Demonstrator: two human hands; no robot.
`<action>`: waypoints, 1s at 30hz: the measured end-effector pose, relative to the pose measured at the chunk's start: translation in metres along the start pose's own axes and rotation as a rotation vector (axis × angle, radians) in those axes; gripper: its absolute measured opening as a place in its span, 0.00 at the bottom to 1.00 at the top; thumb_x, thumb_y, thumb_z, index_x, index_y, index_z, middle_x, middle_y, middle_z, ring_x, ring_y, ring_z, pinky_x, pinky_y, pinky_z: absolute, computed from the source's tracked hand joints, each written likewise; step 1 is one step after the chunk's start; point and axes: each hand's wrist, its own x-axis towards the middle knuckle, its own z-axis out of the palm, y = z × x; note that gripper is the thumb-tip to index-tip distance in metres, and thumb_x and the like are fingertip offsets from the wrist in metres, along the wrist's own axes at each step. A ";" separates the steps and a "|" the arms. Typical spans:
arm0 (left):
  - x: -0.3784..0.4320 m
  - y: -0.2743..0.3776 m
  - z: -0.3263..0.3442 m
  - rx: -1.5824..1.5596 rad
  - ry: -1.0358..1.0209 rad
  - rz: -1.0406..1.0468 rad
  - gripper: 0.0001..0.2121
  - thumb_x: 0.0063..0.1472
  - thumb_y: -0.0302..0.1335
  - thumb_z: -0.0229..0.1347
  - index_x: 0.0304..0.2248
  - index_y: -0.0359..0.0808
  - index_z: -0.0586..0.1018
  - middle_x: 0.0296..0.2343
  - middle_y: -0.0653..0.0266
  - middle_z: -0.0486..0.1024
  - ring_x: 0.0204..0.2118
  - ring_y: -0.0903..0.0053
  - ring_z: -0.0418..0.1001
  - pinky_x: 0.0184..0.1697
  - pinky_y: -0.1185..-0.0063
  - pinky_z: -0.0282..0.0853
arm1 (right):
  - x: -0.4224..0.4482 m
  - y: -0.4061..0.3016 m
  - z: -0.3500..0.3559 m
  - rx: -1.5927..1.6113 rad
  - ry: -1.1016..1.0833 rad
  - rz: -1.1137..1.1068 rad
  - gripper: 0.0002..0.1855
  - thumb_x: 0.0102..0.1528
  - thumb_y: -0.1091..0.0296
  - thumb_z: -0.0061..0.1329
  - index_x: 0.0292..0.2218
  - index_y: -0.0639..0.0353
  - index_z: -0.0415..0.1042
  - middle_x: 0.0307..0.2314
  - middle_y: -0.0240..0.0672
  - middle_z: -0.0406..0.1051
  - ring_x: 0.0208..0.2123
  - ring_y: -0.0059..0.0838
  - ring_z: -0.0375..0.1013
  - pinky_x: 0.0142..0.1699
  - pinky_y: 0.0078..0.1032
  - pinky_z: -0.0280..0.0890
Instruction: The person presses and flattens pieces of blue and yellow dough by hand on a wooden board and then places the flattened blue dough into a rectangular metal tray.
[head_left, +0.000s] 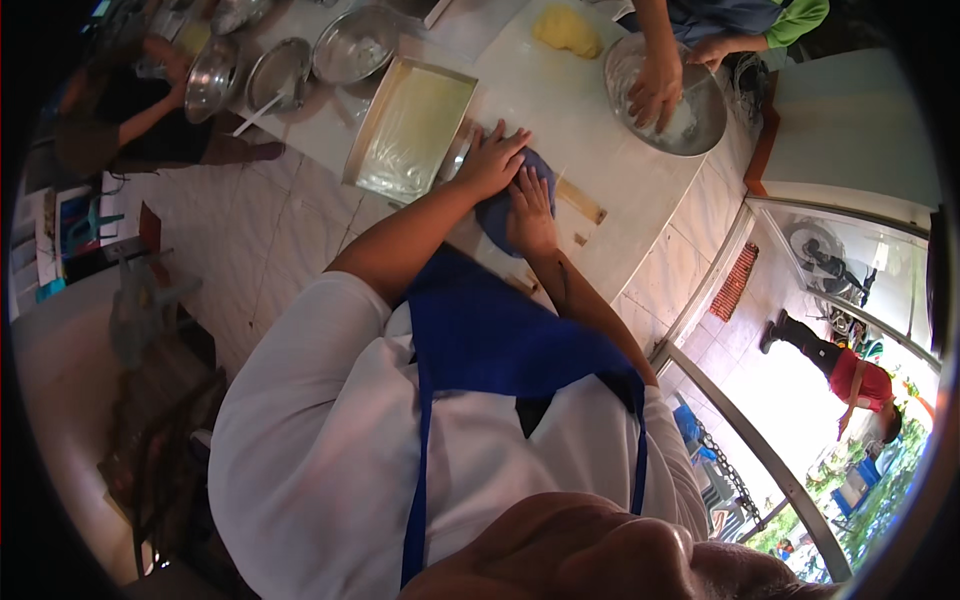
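A round purple-blue mass that looks like dough lies on the pale worktable near its front edge, in front of my blue apron. My left hand rests flat over its upper left part, fingers spread towards the far side. My right hand presses on its right part with the palm down and the fingers extended. The two hands nearly meet at the fingertips. Just left of them is a rectangular metal baking pan, with clear plastic film over a pale yellowish surface. A flat light-brown strip lies right of the mass.
Across the table, a co-worker's hands work in a metal bowl holding white powder. Yellow dough lies beside it. Several metal bowls stand at the far left, near another person's arm. A glass-paned door frame stands at right.
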 end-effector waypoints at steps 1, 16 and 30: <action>0.001 0.004 0.004 0.050 0.059 -0.009 0.23 0.63 0.37 0.46 0.57 0.44 0.64 0.57 0.64 0.62 0.64 0.57 0.47 0.63 0.51 0.35 | -0.005 -0.010 -0.001 0.003 -0.030 0.029 0.35 0.52 0.66 0.46 0.57 0.74 0.53 0.58 0.58 0.49 0.64 0.52 0.43 0.66 0.46 0.38; 0.032 0.017 -0.006 0.326 0.043 0.047 0.26 0.62 0.43 0.45 0.59 0.49 0.62 0.61 0.57 0.52 0.65 0.52 0.41 0.63 0.51 0.36 | -0.031 -0.032 0.004 -0.216 -0.314 -0.106 0.35 0.54 0.38 0.42 0.59 0.42 0.59 0.62 0.35 0.49 0.65 0.45 0.41 0.62 0.62 0.36; 0.072 -0.003 -0.005 0.360 -0.124 0.241 0.30 0.63 0.50 0.41 0.61 0.45 0.57 0.62 0.58 0.48 0.65 0.55 0.41 0.63 0.52 0.36 | -0.021 -0.037 -0.019 -0.105 -0.303 -0.085 0.34 0.54 0.43 0.45 0.58 0.48 0.60 0.60 0.38 0.51 0.65 0.43 0.43 0.64 0.56 0.37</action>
